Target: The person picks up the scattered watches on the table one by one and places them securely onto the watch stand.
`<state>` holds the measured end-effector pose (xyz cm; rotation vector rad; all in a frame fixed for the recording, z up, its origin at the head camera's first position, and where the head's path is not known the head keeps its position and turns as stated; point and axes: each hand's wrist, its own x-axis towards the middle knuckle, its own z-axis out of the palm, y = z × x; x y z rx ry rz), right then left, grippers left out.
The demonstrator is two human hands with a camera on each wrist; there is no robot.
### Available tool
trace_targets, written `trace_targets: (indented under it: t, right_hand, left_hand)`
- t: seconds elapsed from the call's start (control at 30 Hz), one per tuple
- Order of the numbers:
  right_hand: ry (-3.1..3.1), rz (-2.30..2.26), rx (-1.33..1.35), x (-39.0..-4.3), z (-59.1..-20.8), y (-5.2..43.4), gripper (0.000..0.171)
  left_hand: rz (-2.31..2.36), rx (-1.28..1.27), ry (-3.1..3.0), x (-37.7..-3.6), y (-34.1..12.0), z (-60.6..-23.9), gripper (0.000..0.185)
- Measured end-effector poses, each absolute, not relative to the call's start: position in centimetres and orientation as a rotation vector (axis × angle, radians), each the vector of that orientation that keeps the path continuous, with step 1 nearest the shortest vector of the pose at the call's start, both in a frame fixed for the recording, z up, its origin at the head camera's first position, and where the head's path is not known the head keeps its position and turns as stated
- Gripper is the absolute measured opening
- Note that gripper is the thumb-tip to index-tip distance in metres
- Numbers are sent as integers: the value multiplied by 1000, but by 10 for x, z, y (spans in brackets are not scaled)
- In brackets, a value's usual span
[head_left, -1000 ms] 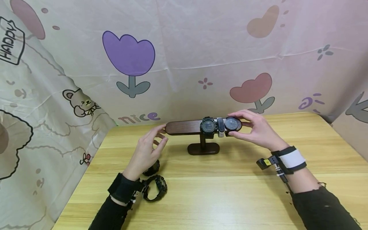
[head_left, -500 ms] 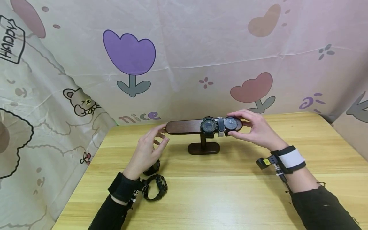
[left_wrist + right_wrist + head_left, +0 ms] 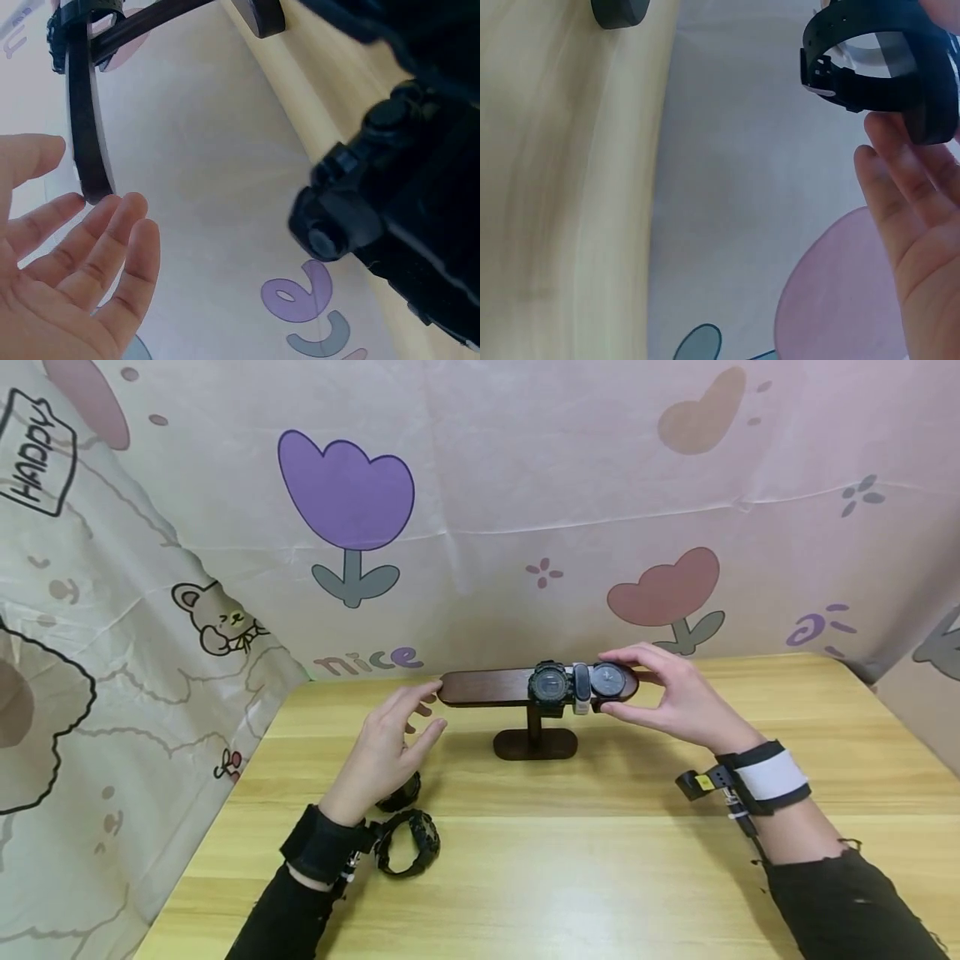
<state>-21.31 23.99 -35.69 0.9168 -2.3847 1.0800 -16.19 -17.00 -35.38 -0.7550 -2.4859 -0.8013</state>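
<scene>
A dark brown wooden T-shaped watch stand (image 3: pixel 483 687) is upright on the table. On its bar's right half sit a chunky black watch (image 3: pixel 550 683), a slim fitness band (image 3: pixel 581 683) and a round dark-faced watch (image 3: pixel 609 679). My right hand (image 3: pixel 671 693) pinches that round watch between thumb and index finger at the bar's right end. Its buckled black strap (image 3: pixel 877 94) loops under the bar in the right wrist view. My left hand (image 3: pixel 378 752) has loosely extended fingers, with fingertips right at the bar's bare left end.
Two more black watches lie on the wooden table below my left hand: a looped one (image 3: pixel 423 843) and one partly hidden (image 3: pixel 402 793). A printed cloth backdrop (image 3: pixel 480 593) hangs right behind the stand. Camera straps are around both wrists.
The head view has shifted slightly, moving the whole scene a little right and up in the picture. Both hands keep their places at the stand's ends.
</scene>
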Motion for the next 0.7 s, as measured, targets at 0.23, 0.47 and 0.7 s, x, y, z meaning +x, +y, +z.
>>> trace_targets:
  t: [0.23,0.47,0.7]
  right_hand:
    - [-2349,1072,927,-210,-349,242,69]
    - [-2307,1002,942,-203,-339,241,71]
    - [-2256,934,1000,-194,-328,237,74]
  left_hand:
    - [-729,-806,-2491,-147,-170,-353,49]
    - [-623,-830,-2572,-128,-175,-349,47]
    - [-411,-809,-2720,-110,-183,-343,55]
